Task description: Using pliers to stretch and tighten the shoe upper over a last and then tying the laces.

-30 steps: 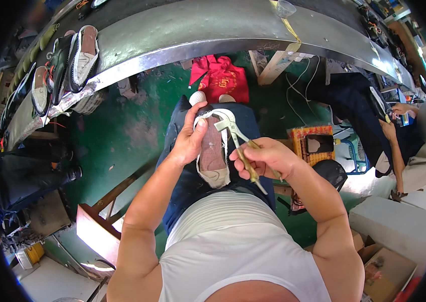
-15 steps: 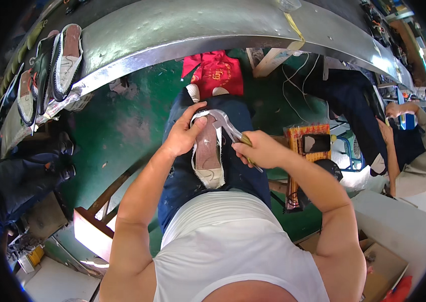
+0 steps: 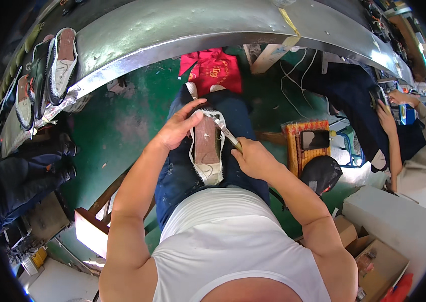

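Across my lap lies an upside-down shoe upper [image 3: 206, 143], with a brown insole facing up and a pale stitched rim turned in around it. My left hand [image 3: 178, 127] grips its far end, thumb pressed on the rim and fingers over the outside. In my right hand [image 3: 256, 158] are metal lasting pliers [image 3: 229, 135], fist closed around the handles. Their jaws meet the shoe's rim at its upper right; whether they pinch the material is too small to tell.
A metal workbench [image 3: 172, 43] runs ahead, with several similar shoes [image 3: 63, 68] at its left end. On the right, a phone [image 3: 315, 140] lies on a woven bamboo seat [image 3: 293, 151] beside a black cap [image 3: 321, 173]. A co-worker [image 3: 416, 151] sits farther right. Cardboard boxes [image 3: 381, 264] stand behind.
My right hand has moved slightly right and nearer my body, and the pliers have turned and lie closer along the shoe's right edge. My left hand keeps its grip at the far end.
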`<action>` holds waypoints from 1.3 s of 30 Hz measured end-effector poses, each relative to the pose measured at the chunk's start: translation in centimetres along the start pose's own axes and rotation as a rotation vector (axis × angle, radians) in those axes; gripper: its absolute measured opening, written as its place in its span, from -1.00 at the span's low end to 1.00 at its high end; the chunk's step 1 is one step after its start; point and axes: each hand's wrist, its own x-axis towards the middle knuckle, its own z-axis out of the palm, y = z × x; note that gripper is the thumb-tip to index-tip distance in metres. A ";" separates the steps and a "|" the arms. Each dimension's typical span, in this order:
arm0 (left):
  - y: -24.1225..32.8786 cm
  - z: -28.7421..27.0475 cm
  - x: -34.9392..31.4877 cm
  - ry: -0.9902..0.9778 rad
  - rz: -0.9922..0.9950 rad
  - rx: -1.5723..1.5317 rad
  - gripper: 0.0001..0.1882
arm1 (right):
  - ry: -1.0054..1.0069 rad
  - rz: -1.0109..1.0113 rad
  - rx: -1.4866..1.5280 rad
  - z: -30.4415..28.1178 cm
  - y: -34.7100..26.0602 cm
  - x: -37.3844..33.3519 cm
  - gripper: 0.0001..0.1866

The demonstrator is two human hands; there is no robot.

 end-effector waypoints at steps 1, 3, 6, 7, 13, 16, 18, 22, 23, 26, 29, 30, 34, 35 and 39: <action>0.0 0.9 -0.1 0.075 -0.069 -0.008 -0.50 | 0.013 -0.001 -0.035 -0.2 -0.4 -0.5 -0.74; -0.4 2.1 -0.1 0.121 -0.003 0.120 -0.51 | 0.030 -0.002 -0.071 -0.4 -0.3 -1.2 -0.75; -0.9 2.7 -0.5 0.164 0.102 0.216 -0.55 | -0.120 0.091 0.163 -0.8 1.2 -2.3 -0.77; -0.5 3.0 -0.7 0.170 0.100 0.204 -0.56 | -0.153 0.148 0.389 -0.7 2.0 -3.2 -0.77; -4.1 3.3 -3.0 0.285 0.112 0.659 -0.55 | -0.057 0.249 0.466 -0.8 3.5 -6.1 -0.75; -5.2 2.3 -3.6 0.204 -0.176 0.623 -0.60 | -0.123 0.196 0.263 -1.0 3.1 -6.6 -0.77; -5.3 2.7 -4.6 0.122 -0.092 0.431 -0.54 | -0.175 0.120 0.143 -1.4 2.3 -6.9 -0.78; -4.1 4.8 -6.4 0.028 -0.150 -0.088 -0.18 | -0.164 -0.114 -0.044 -1.0 2.3 -6.6 -0.67; -4.2 5.0 -6.7 -0.007 -0.148 -0.292 -0.12 | -0.073 -0.251 -0.081 -0.7 2.8 -6.6 -0.60; -6.5 4.6 -7.6 -0.037 -0.061 -0.127 -0.05 | -0.152 -0.227 -0.172 -1.4 1.7 -5.4 -0.48; -6.4 7.2 -8.4 0.042 -0.040 -0.050 -0.04 | -0.106 -0.271 -0.375 -1.4 1.1 -4.4 -0.53; -6.9 7.3 -8.4 0.036 -0.011 -0.028 -0.01 | -0.108 -0.268 -0.376 -1.9 0.1 -3.9 -0.53; -6.7 7.5 -8.5 0.010 0.007 -0.187 -0.07 | -0.542 -0.078 -0.641 -5.2 -5.3 -1.6 -0.63; -6.5 7.5 -8.7 0.018 0.015 -0.277 -0.10 | -0.721 -0.036 -0.651 -5.5 -5.7 -1.1 -0.63; -6.6 6.9 -8.8 0.022 -0.016 -0.545 -0.15 | -0.685 -0.088 -0.631 -5.3 -3.0 -0.6 -0.74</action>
